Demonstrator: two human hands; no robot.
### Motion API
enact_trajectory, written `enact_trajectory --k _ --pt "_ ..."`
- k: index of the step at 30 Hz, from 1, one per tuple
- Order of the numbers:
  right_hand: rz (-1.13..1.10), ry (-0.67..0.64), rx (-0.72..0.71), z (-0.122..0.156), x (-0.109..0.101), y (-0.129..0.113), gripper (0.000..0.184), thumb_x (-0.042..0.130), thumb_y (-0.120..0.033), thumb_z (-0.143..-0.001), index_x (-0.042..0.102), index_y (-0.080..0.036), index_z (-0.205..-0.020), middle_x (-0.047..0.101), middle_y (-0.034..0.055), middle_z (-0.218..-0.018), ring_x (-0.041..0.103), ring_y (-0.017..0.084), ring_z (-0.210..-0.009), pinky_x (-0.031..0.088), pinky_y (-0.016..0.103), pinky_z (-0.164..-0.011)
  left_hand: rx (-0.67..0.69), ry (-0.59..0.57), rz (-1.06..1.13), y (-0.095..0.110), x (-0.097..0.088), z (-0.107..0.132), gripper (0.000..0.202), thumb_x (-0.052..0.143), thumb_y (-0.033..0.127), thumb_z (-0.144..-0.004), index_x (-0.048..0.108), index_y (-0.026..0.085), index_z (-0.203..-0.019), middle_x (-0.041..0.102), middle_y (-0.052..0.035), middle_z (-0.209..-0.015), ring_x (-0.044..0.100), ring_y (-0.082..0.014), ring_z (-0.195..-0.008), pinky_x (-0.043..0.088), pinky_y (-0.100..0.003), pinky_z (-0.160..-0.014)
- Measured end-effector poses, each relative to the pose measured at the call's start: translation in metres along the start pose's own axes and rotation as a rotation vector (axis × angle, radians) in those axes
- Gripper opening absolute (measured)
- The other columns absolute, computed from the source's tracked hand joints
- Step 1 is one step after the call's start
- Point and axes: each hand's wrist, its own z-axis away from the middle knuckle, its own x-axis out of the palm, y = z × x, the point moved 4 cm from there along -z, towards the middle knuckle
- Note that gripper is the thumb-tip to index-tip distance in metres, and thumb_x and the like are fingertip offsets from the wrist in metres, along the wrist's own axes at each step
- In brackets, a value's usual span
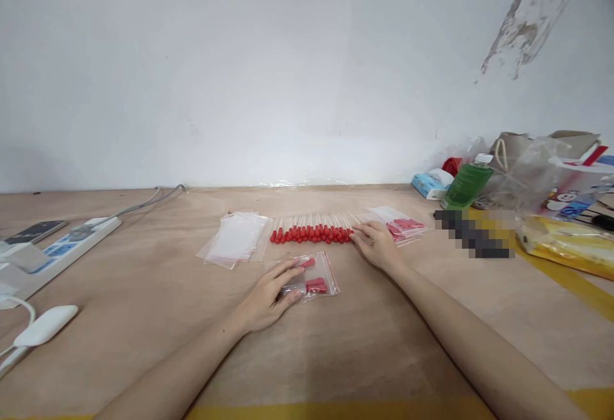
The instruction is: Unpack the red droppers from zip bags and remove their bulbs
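Observation:
A small clear zip bag [326,273] with a few red-tipped sticks [315,285] in it lies on the table in front of me. My left hand [271,292] grips its left side, fingers over the plastic and thumb at the lower edge. Beyond the bag runs a row of thin pale sticks with red tips [311,234], tips toward me. At the right end of this row, my right hand [377,244] has its fingers stretched out and slightly apart, the fingertips touching or just beside the last red tips. Whether it pinches a stick is hard to see.
Flat clear bags [237,238] are stacked left of the row. Filled bags [405,227] with red-tipped sticks lie to its right. Farther right stand a green bottle [467,183], a tissue pack [430,185] and a cup [573,183]. A power strip [67,250] lies at left.

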Motion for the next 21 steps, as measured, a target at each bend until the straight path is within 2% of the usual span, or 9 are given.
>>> enact_trajectory --k 2,5,8,11,16,21 --pt "0.005 0.017 0.038 0.002 -0.003 -0.01 0.026 0.048 -0.034 -0.081 0.065 -0.015 -0.088 0.06 0.0076 -0.077 0.054 0.017 -0.072 0.041 0.029 -0.07 -0.012 0.107 -0.013 -0.003 -0.003 0.0 0.034 0.041 0.03 -0.089 0.049 0.023 -0.121 0.046 -0.0065 -0.13 0.041 -0.0203 -0.121 0.036 -0.04 -0.101" --pt "-0.001 -0.137 0.008 0.006 0.0 -0.035 0.02 0.053 -0.033 -0.077 0.065 -0.018 -0.071 0.057 0.0034 -0.066 0.051 0.015 -0.066 0.037 0.03 -0.071 -0.024 0.214 -0.012 -0.008 -0.006 0.001 0.029 0.043 0.029 -0.088 0.055 0.02 -0.113 0.052 -0.0082 -0.122 0.049 -0.0201 -0.113 0.04 -0.038 -0.097" --pt "-0.026 -0.344 -0.078 0.012 0.008 -0.058 0.015 0.058 -0.031 -0.074 0.066 -0.021 -0.066 0.055 0.0013 -0.062 0.05 0.015 -0.069 0.035 0.03 -0.072 -0.045 0.178 0.002 -0.009 -0.005 0.0 0.031 0.044 0.029 -0.087 0.054 0.02 -0.115 0.053 -0.0083 -0.122 0.05 -0.0201 -0.112 0.041 -0.037 -0.096" --pt "-0.088 -0.456 -0.068 0.017 0.018 -0.069 0.012 0.058 -0.028 -0.074 0.069 -0.023 -0.073 0.054 0.0011 -0.064 0.048 0.014 -0.068 0.034 0.027 -0.067 -0.06 0.099 0.016 -0.007 -0.003 -0.002 0.034 0.042 0.03 -0.088 0.049 0.023 -0.121 0.052 -0.0059 -0.124 0.048 -0.0196 -0.114 0.04 -0.038 -0.097" --pt "-0.213 -0.503 -0.045 0.019 0.033 -0.075 0.016 0.051 -0.025 -0.08 0.067 -0.021 -0.078 0.055 0.0011 -0.07 0.048 0.012 -0.066 0.034 0.024 -0.063 -0.044 0.007 0.053 -0.006 -0.002 -0.004 0.037 0.04 0.031 -0.09 0.044 0.026 -0.126 0.054 -0.0039 -0.123 0.049 -0.0199 -0.113 0.041 -0.038 -0.095" --pt "-0.338 -0.494 -0.033 0.018 0.032 -0.077 0.013 0.054 -0.028 -0.079 0.063 -0.019 -0.08 0.056 0.0014 -0.078 0.049 0.012 -0.07 0.036 0.024 -0.066 -0.064 0.015 0.064 -0.01 0.0 -0.003 0.036 0.042 0.031 -0.089 0.046 0.024 -0.124 0.054 -0.0046 -0.122 0.05 -0.0194 -0.112 0.041 -0.036 -0.095"
